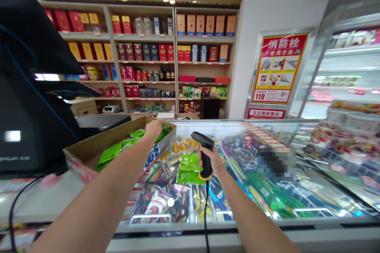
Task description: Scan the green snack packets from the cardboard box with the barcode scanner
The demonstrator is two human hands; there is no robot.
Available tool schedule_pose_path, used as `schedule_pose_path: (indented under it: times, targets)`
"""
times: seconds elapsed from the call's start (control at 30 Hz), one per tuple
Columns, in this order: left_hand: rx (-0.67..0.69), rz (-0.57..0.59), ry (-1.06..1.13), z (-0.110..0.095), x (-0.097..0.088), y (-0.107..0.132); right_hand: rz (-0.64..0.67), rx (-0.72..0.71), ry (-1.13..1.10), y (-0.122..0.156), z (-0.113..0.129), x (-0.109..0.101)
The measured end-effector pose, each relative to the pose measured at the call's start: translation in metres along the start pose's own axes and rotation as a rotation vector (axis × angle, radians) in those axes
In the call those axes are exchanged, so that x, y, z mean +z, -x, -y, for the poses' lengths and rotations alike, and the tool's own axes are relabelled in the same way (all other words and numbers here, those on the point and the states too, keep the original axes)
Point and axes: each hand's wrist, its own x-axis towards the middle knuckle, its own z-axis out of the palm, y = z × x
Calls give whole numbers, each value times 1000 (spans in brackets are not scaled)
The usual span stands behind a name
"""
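My left hand (153, 129) reaches into the far end of an open cardboard box (86, 142) and looks curled. Its fingertips are hidden among green packets (111, 152), so what it grips does not show. My right hand (216, 161) is closed around the handle of a black barcode scanner (205, 162) with yellow trim, its cable hanging down toward me. Just left of the scanner, green packets (189, 176) lie on the glass top of a chest freezer (178, 223), partly behind the scanner and my fingers.
A black checkout terminal (32, 87) stands at the left beside the box. Wrapped frozen goods (166, 201) show through the freezer glass. Shelves of boxed goods (145, 52) line the back wall. A red fire-hydrant notice (279, 69) hangs at the right.
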Motion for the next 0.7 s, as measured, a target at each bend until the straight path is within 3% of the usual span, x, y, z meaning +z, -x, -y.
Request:
schedule_pose_path:
  times: [0.07, 0.13, 0.27, 0.37, 0.43, 0.5, 0.57, 0.7]
  targets:
    - [-76, -82, -78, -10, -13, -3, 0, -5, -3, 0, 2, 0]
    - [-118, -158, -19, -23, -26, -2, -1, 1, -15, 0, 3, 0]
    - [-197, -178, 601, -46, -39, 20, -7, 9, -31, 0, 3, -2]
    - [-294, -129, 1050, -49, -28, 55, 4, 12, -40, 0, 2, -4]
    - [-337, 19, 1281, -40, -14, 80, 15, 26, -48, 1, 2, -4]
    - [-353, 306, 1496, -26, 4, 102, 48, 61, -52, 3, 3, -4]
    - [-352, 517, 1666, -12, 21, 118, 111, 102, -42, 5, 4, -3]
    - [-353, 632, 1774, 5, 45, 135, 240, 152, 27, 14, 5, 4]
